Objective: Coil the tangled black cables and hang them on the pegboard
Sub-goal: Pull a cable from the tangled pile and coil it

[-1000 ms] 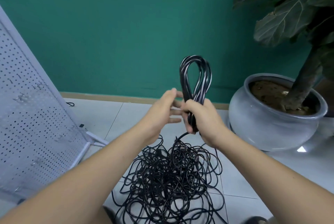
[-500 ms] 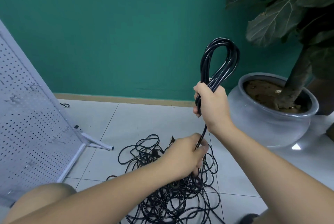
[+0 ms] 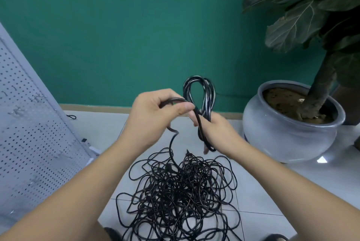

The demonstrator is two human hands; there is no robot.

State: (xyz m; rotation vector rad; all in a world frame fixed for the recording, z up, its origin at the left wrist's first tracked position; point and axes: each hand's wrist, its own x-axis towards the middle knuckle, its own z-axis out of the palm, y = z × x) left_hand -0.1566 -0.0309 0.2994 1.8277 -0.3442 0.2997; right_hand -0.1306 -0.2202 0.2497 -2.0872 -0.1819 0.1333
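— Teal wall at the back, wooden skirting under it, pale tiled floor. Logged?

— Logged. Task items, quick.

— Heap of tangled black cables on the floor, bottom centre, between the two forearms. Above the heap, held in the air, is a coil of the same cable. Its loops stand upright and the top shows against the wall.

— Hands?

— Lower part of the coil sits in the right hand, fingers curled round the bundle, loop sticking up out of the fist. Just beside it, to its left, the left hand pinches a single strand between thumb and fingers.

— Where does it run?

— One way across to the coil at the right fingers. The other way it drops out under the left palm, kinks, then runs down into the heap.

— Do the hands touch?

— Left thumb tip is very near the right fingers; contact, cannot tell.

— Board?

— White pegboard at the left edge, tilted, propped on the floor by a white foot, a few metal hooks on it. Well apart from the coil.

— Rest?

— Round grey pot on the floor at right, soil inside, a trunk rising to big dark leaves. Small black loop on the tiles by the skirting, past the board. Dark shapes at the bottom edge are too cut off to name.
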